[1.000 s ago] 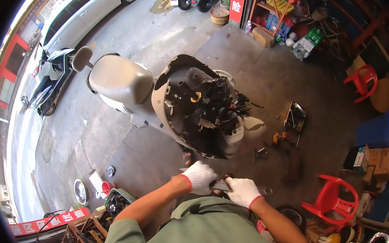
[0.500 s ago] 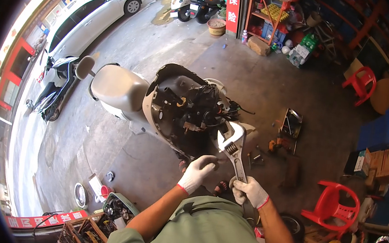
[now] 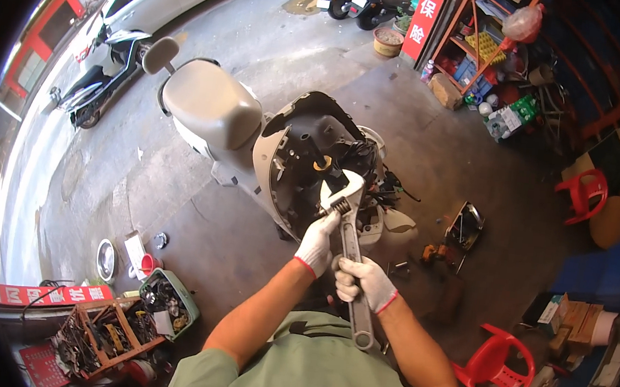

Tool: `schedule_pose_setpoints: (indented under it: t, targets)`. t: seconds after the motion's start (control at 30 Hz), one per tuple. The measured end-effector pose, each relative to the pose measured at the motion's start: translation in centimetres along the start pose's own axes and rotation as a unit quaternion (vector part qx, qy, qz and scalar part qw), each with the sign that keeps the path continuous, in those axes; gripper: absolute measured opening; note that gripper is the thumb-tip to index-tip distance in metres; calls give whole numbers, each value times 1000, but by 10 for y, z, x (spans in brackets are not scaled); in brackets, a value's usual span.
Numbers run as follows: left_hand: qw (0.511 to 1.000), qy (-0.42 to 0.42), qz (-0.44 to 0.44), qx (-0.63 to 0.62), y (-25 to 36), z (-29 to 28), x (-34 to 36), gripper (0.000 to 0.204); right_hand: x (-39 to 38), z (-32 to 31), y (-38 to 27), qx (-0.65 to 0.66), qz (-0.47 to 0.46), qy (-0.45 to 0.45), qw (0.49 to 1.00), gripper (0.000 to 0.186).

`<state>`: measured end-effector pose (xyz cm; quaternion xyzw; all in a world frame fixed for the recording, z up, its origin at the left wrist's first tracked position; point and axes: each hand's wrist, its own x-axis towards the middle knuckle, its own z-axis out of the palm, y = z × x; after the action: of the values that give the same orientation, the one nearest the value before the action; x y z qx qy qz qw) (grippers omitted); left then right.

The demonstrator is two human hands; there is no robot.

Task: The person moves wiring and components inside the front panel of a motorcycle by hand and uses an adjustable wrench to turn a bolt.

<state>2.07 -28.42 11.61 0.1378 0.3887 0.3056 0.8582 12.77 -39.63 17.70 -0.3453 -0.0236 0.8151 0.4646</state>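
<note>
A large silver adjustable wrench (image 3: pixel 351 243) stands out in front of me, its jaws pointing away and its handle end near my shirt. My right hand (image 3: pixel 362 282), in a white glove with a red cuff, is wrapped round the middle of the handle. Just below the jaws, my gloved left hand (image 3: pixel 319 241) has its fingers closed at the adjusting screw. Beyond the jaws is a partly stripped scooter (image 3: pixel 271 170) with its front cover off, showing wires and the steering stem (image 3: pixel 320 158). The wrench jaws overlap this opening in view; whether they touch it I cannot tell.
An orange power drill (image 3: pixel 436 253) and an open toolbox (image 3: pixel 465 225) lie on the floor at right. Red plastic chairs (image 3: pixel 497 364) stand farther right. Lower left are a wooden tool crate (image 3: pixel 108 335) and a green bin (image 3: pixel 176 304). Shelves (image 3: pixel 477 41) stand at the back.
My left hand has moved from beside the wrench up to its adjusting screw. The wrench has turned more upright and shifted left, with more handle showing below my right hand. The view has shifted.
</note>
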Motion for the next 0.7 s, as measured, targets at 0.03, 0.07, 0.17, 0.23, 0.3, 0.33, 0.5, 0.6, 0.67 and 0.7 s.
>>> schedule_pose_setpoints:
  t: [0.03,0.07,0.17,0.23,0.3,0.33,0.5,0.6,0.67,0.7]
  targets:
    - [1000,-4,-9,0,7,-5,4,38,10,3,1,16,2,-1,1000,16]
    - [1000,-9,-18,0,11,-10,7,38,18,4,1,31,4,-2,1000,15]
    - [1000,-3,-21,-14,21,-14,17,34,34,12,-4,46,16,10,999,14]
    - [1000,6,-25,-18,25,-13,18,31,39,14,-6,54,21,31,998,14]
    - [999,0,-16,-39,23,-17,28,32,43,13,-12,49,26,33,998,15]
    - [998,-9,-6,-55,21,-18,32,32,44,13,-15,44,28,30,998,15]
    - [994,2,-10,-107,20,-11,42,36,44,10,-31,5,46,46,998,17]
    - [988,45,-10,-148,24,2,44,39,40,5,-38,17,60,34,997,17]
    - [986,53,-18,-158,30,11,45,42,38,5,-43,20,65,36,997,18]
    - [988,36,-33,-149,32,10,48,43,38,5,-44,20,65,33,997,18]
